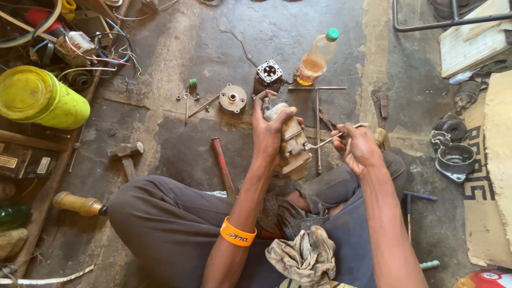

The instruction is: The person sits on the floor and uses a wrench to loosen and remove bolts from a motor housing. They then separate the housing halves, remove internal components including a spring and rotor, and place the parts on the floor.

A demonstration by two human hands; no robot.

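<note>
A stained, cracked concrete floor [213, 48] carries everything. On it lie a yellow-green drum [40, 98] on its side, a hammer [126, 154], a red-handled tool [223, 166], a round metal cover [233, 98], a dark cylindrical motor part [268, 76], a plastic bottle with a green cap [317, 57], a long T-handled wrench [318, 120], a grey metal housing [454, 158], a wooden-handled tool [79, 204] and a dirty rag [305, 255]

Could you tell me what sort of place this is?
Probably an informal repair workshop: bare concrete floor strewn with a hammer, a T-handle wrench and motor parts.
</note>
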